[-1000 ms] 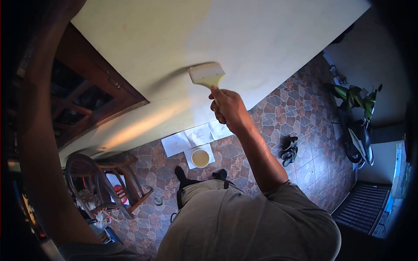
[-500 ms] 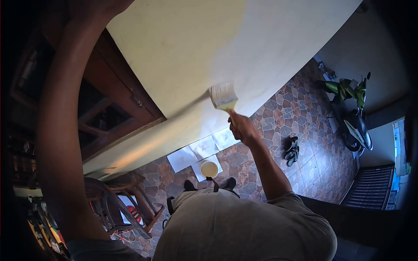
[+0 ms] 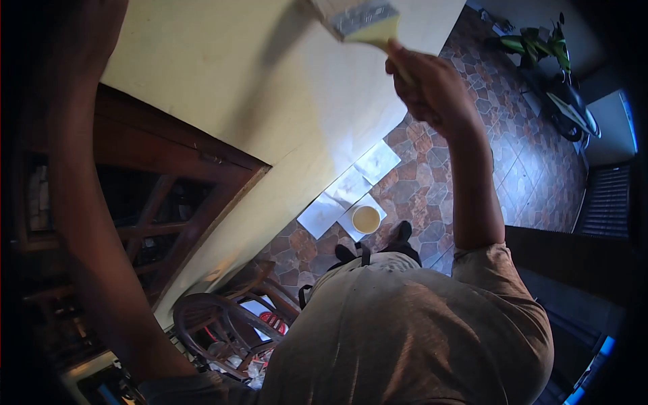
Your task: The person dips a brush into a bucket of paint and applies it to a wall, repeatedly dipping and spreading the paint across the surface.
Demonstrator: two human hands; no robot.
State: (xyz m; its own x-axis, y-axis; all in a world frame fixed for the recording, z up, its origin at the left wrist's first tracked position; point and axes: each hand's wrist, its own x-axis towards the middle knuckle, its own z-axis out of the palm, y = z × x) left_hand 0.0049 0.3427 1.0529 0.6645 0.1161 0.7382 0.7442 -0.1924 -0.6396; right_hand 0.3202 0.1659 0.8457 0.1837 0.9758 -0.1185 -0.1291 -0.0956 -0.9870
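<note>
My right hand [image 3: 435, 88] is closed around the handle of a wide paintbrush [image 3: 368, 23] with a pale yellow handle and a grey metal ferrule. The bristles reach the top edge of the view, over the wall [image 3: 223, 61], and the brush casts a shadow on it. Whitish paint covers the wall's right part; the left part looks yellower. My left arm is raised along the left side, and the base of my left hand [image 3: 98, 23] shows at the top edge with its fingers out of sight. Below, a round paint tub [image 3: 366, 219] stands on a white sheet.
White sheets [image 3: 347, 187] lie along the wall's foot on the stone-patterned floor [image 3: 425, 202]. A dark wooden door frame [image 3: 162, 148] borders the wall at left, with a wooden chair [image 3: 233, 317] below it. A motorcycle [image 3: 567, 101] stands at far right.
My right hand has moved up and right with the brush, which is now higher in the view. My view has turned, and the left hand has slid further off the top left.
</note>
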